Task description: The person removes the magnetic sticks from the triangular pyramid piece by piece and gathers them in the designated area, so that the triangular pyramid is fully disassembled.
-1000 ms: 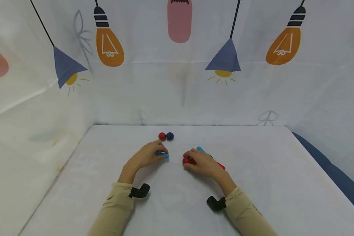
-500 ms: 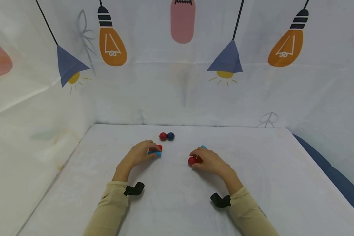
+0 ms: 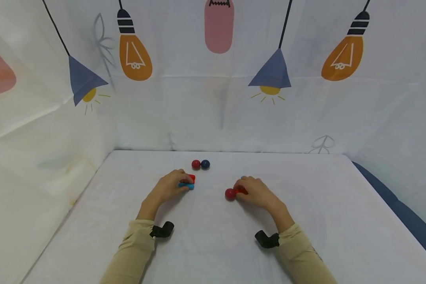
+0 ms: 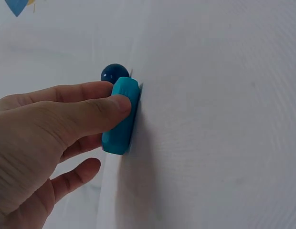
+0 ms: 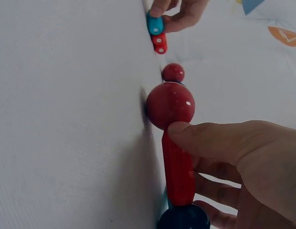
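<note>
The table (image 3: pixel 92 221), covered in white cloth, is the biggest thing here, and both hands are working low on it, probably so the little round-ended pieces don't roll off. The right hand (image 3: pixel 257 192) has its thumb (image 5: pixel 205 138) and curled fingers pinched around a red rod (image 5: pixel 178 171), gripping the shaft just behind the red ball (image 5: pixel 170 105) stuck on its far end, so the ball pokes out past the fingertips with nothing covering it; a dark ball (image 5: pixel 184 218) sits at the rod's near end, down by the palm, and holding it mid-shaft looks like the easy way to keep both ends free. The left hand (image 3: pixel 168 186) is pinching a short blue rod (image 4: pixel 121 116) lengthwise, thumb (image 4: pixel 86 114) pressed on one side and the fingers curled behind it, with the rod's long face lying on the cloth just past the fingertips. From the right wrist view there's a short red rod (image 5: pixel 159 44) right up against the blue one, touching it, so the grip seems to keep the pair lined up. Beyond the left fingertips, near but not touched, a loose red ball (image 3: pixel 196 164) and a blue ball (image 3: pixel 205 164) sit side by side.
</note>
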A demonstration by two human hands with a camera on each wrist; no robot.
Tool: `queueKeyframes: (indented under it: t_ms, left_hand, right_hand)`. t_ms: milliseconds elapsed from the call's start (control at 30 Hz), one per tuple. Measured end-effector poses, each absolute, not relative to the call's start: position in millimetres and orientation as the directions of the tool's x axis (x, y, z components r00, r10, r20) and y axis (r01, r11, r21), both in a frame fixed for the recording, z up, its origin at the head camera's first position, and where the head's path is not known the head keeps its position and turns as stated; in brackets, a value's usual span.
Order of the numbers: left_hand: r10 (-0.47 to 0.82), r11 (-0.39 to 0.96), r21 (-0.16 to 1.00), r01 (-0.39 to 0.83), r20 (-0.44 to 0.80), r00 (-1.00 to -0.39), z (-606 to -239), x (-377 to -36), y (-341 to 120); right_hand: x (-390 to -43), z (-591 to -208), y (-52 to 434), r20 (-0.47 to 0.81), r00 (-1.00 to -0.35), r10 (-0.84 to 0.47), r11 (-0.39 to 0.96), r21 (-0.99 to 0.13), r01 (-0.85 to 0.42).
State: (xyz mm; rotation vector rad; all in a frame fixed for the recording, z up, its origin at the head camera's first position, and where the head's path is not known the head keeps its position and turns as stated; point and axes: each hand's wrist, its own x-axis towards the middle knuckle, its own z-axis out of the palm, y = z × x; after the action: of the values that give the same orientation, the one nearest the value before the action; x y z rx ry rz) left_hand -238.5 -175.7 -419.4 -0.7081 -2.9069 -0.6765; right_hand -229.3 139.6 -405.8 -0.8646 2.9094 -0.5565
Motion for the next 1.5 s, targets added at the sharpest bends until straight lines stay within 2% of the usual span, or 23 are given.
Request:
queueKeyframes:
  t_ms: [333,633,800,967,1233,1500]
  left_hand:
    - [0.436,0.809,0.342,0.478,0.195,-0.878,-409,-236,-168]
    - [0.499,0.716,0.450,0.534,0.206,-0.842,-409,-226,-124]
    - [0.534,0.690,0.457,0.561,0.202,-0.821,-419,-219,-92]
    - [0.493,0.719,0.447,0.533,0.212,-0.844,-424,-214,-74]
    - [0.409,0.741,0.511,0.436,0.172,-0.896,-424,-212,-72]
    - [0.429,0.748,0.483,0.455,0.171,-0.887,-422,-213,-75]
  right_hand:
    - [-228,-410,127,0.070,-0.866,-0.496,0.804,-0.340,-0.488]
    - [-226,-414,118,0.104,-0.862,-0.496,0.799,-0.334,-0.500]
    - [-223,-419,115,0.155,-0.837,-0.526,0.769,-0.335,-0.545]
    - [-221,-421,112,0.177,-0.830,-0.529,0.763,-0.329,-0.557]
    - [-220,-420,110,0.198,-0.816,-0.543,0.749,-0.325,-0.577]
    - [-221,-420,106,0.184,-0.823,-0.537,0.760,-0.317,-0.567]
